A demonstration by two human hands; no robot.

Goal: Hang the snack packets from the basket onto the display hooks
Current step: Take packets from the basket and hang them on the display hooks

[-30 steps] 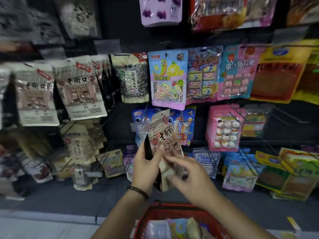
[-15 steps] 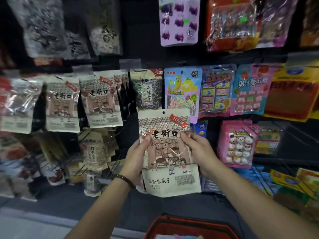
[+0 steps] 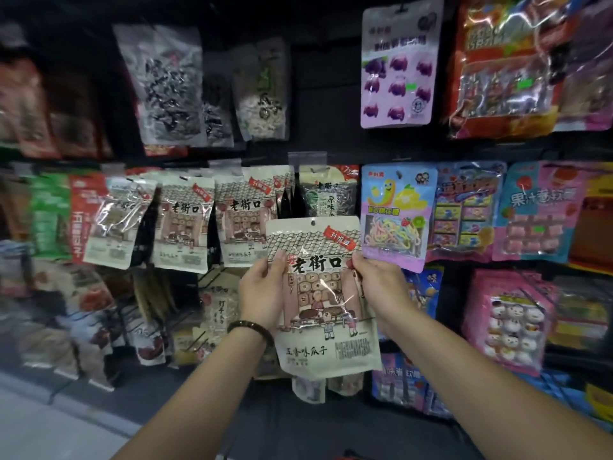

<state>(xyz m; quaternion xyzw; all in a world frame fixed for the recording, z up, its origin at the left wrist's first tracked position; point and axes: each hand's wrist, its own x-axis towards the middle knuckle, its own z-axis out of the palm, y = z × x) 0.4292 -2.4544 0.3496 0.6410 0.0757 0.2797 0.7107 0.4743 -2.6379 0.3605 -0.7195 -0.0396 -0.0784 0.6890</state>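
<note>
I hold a cream sunflower-seed packet (image 3: 323, 300) upright in front of the display, its hang hole at the top. My left hand (image 3: 262, 290) grips its left edge, thumb on the front. My right hand (image 3: 381, 287) grips its right edge. Matching cream packets (image 3: 247, 215) hang on hooks just up and to the left. Right above the held packet hangs a dark seed packet (image 3: 328, 194) under a price-tag holder (image 3: 306, 158). The basket is almost out of view; only a sliver of its red rim (image 3: 351, 454) shows at the bottom.
Hooked packets cover the black display wall: a purple candy bag (image 3: 399, 64) top right, a blue-and-purple gummy bag (image 3: 396, 214) right of my packet, pink bags (image 3: 510, 313) lower right, grey bags (image 3: 166, 84) upper left. A pale floor strip (image 3: 49, 423) lies lower left.
Both hands turned the packet face-on and raised it from near the basket up toward the middle row of hooks. The view tilted upward, so the basket dropped out of sight.
</note>
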